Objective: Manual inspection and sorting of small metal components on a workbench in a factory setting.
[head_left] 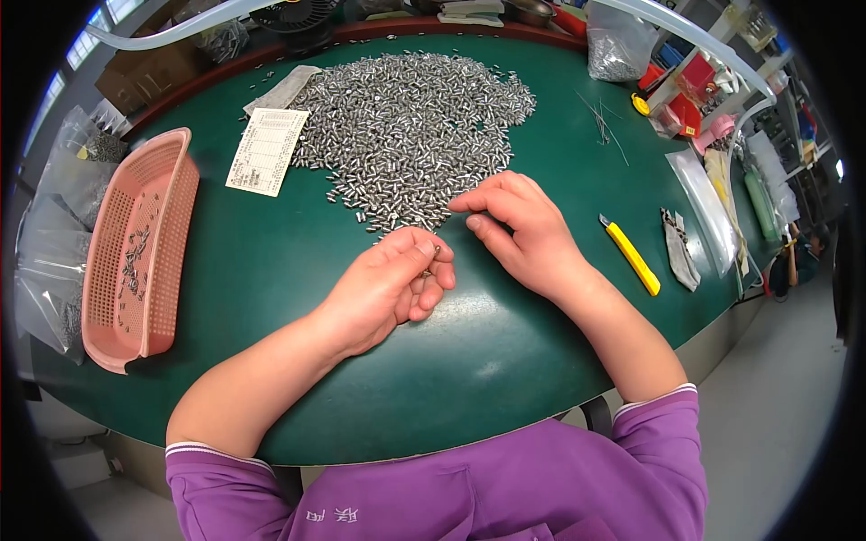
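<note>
A large heap of small silvery metal pins lies on the green table. Just in front of its near edge is my left hand, palm turned up and fingers curled. Small metal pins show between its thumb and fingers; how many it holds is hidden. My right hand reaches to the heap's near right edge. Its forefinger is stretched toward the outermost pins, with the thumb a little apart below it. Nothing shows between them, and its other fingers are mostly hidden behind.
A pink perforated basket with a few metal pieces stands left, beside clear plastic bags. A printed paper slip touches the heap. At right lie a yellow utility knife, a patterned cloth strip and thin wires.
</note>
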Tool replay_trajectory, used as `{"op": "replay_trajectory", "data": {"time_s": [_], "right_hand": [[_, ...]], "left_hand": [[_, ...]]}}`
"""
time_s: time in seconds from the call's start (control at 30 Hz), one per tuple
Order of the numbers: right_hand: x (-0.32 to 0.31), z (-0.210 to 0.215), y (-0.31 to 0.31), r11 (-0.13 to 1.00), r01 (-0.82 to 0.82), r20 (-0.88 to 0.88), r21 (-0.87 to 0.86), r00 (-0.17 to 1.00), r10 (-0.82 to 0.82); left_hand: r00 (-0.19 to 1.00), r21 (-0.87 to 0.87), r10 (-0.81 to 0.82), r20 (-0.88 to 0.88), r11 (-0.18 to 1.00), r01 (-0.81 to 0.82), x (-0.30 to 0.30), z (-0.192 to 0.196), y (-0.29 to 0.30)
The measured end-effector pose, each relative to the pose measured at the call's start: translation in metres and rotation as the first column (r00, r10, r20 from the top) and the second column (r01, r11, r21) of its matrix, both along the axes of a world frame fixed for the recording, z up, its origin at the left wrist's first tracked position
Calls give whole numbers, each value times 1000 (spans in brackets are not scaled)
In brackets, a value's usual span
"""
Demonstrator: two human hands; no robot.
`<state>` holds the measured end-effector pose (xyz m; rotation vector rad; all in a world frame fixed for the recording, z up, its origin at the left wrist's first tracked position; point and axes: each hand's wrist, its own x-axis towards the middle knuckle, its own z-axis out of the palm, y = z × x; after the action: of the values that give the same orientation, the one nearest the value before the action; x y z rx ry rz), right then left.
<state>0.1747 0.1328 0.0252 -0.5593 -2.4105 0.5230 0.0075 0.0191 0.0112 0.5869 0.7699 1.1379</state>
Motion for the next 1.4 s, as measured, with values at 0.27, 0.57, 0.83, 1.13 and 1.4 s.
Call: {"op": "replay_trajectory", "data": {"time_s": [0.27, 0.57, 0.83, 1.13, 1.4], "right_hand": [[0, -9, 4, 994, -15, 112, 105, 994, 3], [2, -5, 4, 996, 8, 137, 92, 990, -21], [-1, -2, -5, 999, -25, 89, 44, 996, 21], [-1, -2, -6, 988, -138, 184, 72, 975, 122], [-3, 6, -7, 964, -135, -52, -231, 991, 126]], "left_hand": [[999, 3, -2, 33, 1000, 2, -2, 1, -2], [998, -15, 32, 46, 999, -32, -1, -1, -1], [997, -27, 65, 42, 998, -64, 0, 0, -1], [992, -33, 100, 71, 995, -98, 0, 1, -2], [1000, 17, 19, -22, 1000, -18, 0, 2, -2]]}}
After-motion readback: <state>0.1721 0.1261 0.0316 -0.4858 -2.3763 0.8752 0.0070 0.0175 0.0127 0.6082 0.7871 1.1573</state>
